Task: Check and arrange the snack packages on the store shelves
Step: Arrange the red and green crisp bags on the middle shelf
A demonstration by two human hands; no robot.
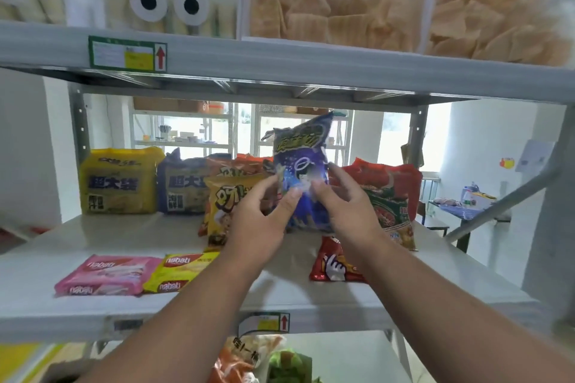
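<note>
Head view: my left hand (264, 221) and right hand (348, 211) both pinch a crinkly, glossy blue snack bag (303, 171), upright above the smooth pale metal shelf (130, 236). Flat pink wafer pack (109, 275) lies near the front edge; bright windows behind.

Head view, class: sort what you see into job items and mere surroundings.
Job: tall blue-purple snack bag, left hand, right hand, pink wafer pack, yellow noodle multipack.
Surroundings: green-bordered price label, cluttered background table.
</note>
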